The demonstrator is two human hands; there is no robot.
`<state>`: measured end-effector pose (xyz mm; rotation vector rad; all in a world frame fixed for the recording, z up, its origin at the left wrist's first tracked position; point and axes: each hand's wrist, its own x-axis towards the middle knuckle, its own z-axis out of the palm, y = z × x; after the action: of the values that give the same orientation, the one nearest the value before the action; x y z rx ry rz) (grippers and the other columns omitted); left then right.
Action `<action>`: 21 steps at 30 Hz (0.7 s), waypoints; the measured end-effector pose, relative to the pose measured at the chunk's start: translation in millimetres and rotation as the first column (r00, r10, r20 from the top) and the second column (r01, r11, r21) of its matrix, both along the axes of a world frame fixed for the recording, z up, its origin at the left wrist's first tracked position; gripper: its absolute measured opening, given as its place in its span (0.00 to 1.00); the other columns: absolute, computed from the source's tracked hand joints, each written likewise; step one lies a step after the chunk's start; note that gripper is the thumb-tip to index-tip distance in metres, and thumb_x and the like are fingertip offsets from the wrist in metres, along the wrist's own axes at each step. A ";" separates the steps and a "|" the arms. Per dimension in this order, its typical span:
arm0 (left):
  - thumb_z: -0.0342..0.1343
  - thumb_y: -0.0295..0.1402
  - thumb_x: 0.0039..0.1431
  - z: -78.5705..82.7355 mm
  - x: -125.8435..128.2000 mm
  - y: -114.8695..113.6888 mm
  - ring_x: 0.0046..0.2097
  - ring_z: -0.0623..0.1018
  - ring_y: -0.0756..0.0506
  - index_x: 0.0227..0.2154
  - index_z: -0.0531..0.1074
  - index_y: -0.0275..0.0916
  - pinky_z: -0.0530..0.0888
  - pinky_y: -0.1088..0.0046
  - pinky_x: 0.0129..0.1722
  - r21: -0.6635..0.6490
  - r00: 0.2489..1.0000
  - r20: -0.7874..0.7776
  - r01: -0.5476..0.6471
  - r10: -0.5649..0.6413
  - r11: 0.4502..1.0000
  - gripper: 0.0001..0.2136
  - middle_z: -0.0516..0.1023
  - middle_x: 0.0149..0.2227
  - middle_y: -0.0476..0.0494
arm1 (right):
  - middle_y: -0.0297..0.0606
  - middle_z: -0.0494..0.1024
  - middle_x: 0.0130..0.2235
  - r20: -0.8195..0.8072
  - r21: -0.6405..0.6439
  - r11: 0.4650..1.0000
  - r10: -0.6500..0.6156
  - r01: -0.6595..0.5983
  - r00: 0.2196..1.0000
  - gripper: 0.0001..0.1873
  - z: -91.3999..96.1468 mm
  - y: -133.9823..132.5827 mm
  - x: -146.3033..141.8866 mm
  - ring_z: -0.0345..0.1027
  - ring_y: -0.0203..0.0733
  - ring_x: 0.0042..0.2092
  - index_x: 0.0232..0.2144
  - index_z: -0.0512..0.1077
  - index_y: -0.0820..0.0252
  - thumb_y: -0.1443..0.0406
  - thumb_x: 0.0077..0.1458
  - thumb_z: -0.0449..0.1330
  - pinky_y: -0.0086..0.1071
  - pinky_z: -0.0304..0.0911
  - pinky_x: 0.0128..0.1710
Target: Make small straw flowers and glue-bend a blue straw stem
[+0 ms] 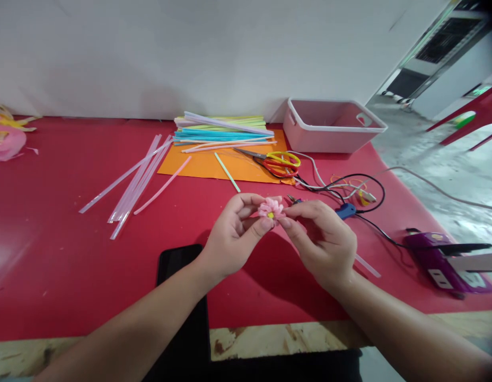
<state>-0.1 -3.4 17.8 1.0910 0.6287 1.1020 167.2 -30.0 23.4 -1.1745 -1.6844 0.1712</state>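
A small pink flower (271, 208) with a yellow centre is held above the red tabletop, between my two hands. My left hand (238, 233) pinches its left side between thumb and fingers. From the right, my right hand (323, 239) grips the flower's edge with thumb and forefinger. Beyond my left hand lies a pale green pipe cleaner (227, 172). Just behind my right hand are a dark metal tip and a blue-handled tool (345, 211) on a black cord, partly hidden by my fingers.
Bundled coloured pipe cleaners (224, 132) and scissors (275, 160) lie on an orange sheet (206, 164). Clear sleeves (140, 180) are at left, a pink bin (333, 127) at back right. Cables (383, 185), a purple device (440, 260) and a black phone (180, 260) also lie about.
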 end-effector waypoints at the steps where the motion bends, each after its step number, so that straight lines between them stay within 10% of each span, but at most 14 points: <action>1: 0.63 0.34 0.59 0.4 0.0 -0.2 0.52 0.79 0.43 0.45 0.69 0.39 0.76 0.66 0.53 0.016 1.000 -0.004 0.004 -0.004 1.000 0.13 0.79 0.50 0.37 | 0.35 0.80 0.32 0.009 0.005 1.000 0.002 -0.002 1.000 0.02 0.2 0.0 0.0 0.73 0.40 0.34 0.35 0.76 0.55 0.67 0.57 0.64 0.36 0.69 0.36; 21: 0.59 0.25 0.60 2.9 -1.8 -2.1 0.54 0.80 0.43 0.53 0.71 0.40 0.77 0.68 0.53 0.064 1.000 -0.016 0.004 -0.003 0.998 0.18 0.79 0.55 0.38 | 0.35 0.79 0.33 -0.169 -0.115 0.991 0.049 -0.069 0.984 0.04 -2.8 6.8 3.2 0.71 0.36 0.35 0.34 0.77 0.56 0.66 0.61 0.61 0.32 0.67 0.37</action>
<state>-2.0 -5.5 20.7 1.1566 0.6075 1.1178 170.4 -23.3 20.6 -1.1658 -1.5808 0.4018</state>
